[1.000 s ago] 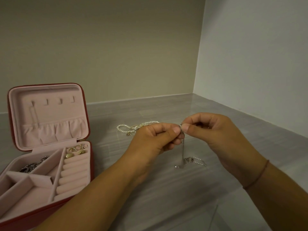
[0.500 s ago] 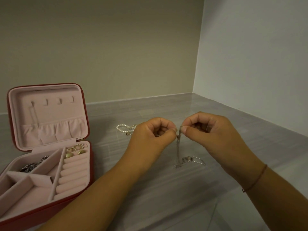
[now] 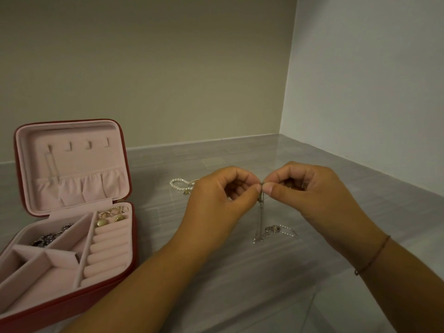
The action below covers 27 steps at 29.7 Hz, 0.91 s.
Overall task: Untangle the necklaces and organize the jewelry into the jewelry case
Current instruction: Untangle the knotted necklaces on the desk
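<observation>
My left hand [image 3: 219,200] and my right hand [image 3: 310,191] meet fingertip to fingertip above the table and both pinch the top of a thin silver chain necklace [image 3: 260,222]. The chain hangs straight down and its lower end with a small ring lies curled on the table. A pearl necklace [image 3: 179,185] lies behind my left hand, partly hidden by it. The red jewelry case [image 3: 72,294] stands open at the left, pink inside, with gold earrings [image 3: 110,218] above the ring rolls and dark silver jewelry [image 3: 51,235] in a back compartment.
The grey table [image 3: 240,284] runs into a corner between a beige wall behind and a white wall on the right. The case's raised lid [image 3: 72,164] has small hooks and a gathered pocket. A thin cord bracelet [image 3: 372,257] circles my right wrist.
My left hand has curled tighter and shifted slightly left, and now hides more of the pearl necklace. Both hands still pinch the silver chain at its top.
</observation>
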Tool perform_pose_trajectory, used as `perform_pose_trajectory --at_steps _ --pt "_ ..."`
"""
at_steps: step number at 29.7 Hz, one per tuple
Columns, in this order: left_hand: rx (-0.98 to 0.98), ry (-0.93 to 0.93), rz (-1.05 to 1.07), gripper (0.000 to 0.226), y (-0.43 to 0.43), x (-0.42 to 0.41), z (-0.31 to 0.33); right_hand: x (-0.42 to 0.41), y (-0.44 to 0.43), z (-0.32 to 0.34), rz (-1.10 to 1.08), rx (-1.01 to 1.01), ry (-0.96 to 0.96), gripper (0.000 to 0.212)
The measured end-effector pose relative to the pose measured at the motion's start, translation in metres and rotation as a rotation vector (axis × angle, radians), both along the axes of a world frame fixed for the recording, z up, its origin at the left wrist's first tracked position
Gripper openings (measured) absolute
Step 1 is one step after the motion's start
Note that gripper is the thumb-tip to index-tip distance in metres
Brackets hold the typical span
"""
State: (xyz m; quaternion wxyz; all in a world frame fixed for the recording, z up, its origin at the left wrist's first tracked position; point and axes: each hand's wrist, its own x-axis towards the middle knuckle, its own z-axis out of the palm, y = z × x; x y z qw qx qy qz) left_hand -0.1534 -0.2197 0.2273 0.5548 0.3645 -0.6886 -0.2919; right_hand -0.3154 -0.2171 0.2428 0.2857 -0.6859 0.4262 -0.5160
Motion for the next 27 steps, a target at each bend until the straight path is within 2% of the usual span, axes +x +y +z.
perform_pose_trajectory --at_steps 5,9,15,18,21,27 --pt "-0.129 -0.193 0.050 0.013 -0.0006 -0.0002 -0.0011 -0.0021 0.0024 0.0011 0.036 0.002 0.037 0.002" --pt "0.003 -0.099 -0.011 0.012 -0.0001 -0.0016 -0.0005 -0.0001 0.0025 -0.0015 0.046 0.032 -0.018 0.001" --pt "0.171 0.036 -0.037 0.010 -0.0051 -0.0001 -0.0004 -0.0034 -0.0063 -0.0038 -0.019 0.184 -0.226 0.015" --pt "0.175 0.059 -0.082 0.006 -0.0028 -0.0004 0.0013 -0.0024 -0.0036 -0.0029 0.047 0.192 -0.242 0.003" --pt "0.160 0.082 -0.121 0.012 -0.0003 -0.0013 0.0023 -0.0026 -0.0022 -0.0019 0.107 0.168 -0.226 0.014" --pt "0.124 0.055 -0.099 0.007 0.0005 -0.0010 0.0015 0.0007 -0.0031 -0.0028 0.114 0.169 -0.207 0.002"
